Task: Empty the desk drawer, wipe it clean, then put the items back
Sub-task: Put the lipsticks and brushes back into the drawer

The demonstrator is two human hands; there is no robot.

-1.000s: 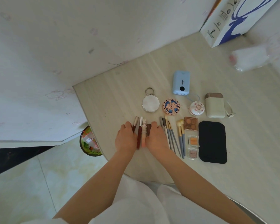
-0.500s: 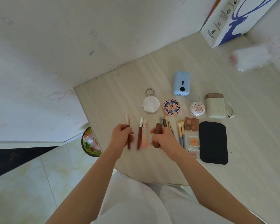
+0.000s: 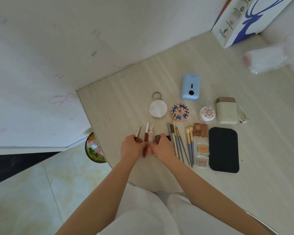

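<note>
Cosmetics lie in rows on the pale desk (image 3: 126,102). My left hand (image 3: 131,148) grips a gold-capped lip tube (image 3: 138,132). My right hand (image 3: 163,148) holds a short brown tube (image 3: 157,138). Between the hands lie a dark red lip gloss (image 3: 146,138) and a bunny-topped tube (image 3: 150,133), both touched by the fingers. To the right are pencils (image 3: 172,133), makeup brushes (image 3: 189,141), an eyeshadow palette (image 3: 200,130) and a black pouch (image 3: 223,149). Behind them sit a round mirror (image 3: 157,109), a patterned compact (image 3: 179,111) and a blue power bank (image 3: 190,86).
A cream power bank (image 3: 226,110) and a small white round case (image 3: 207,113) lie at the right. A white and blue box (image 3: 244,19) and a plastic bag (image 3: 268,60) stand at the far corner. A bin (image 3: 94,150) sits on the floor left of the desk edge.
Half a second ago my hands were apart, each holding a tube. Now they have come together, closing the tubes in on the red gloss and the bunny tube.
</note>
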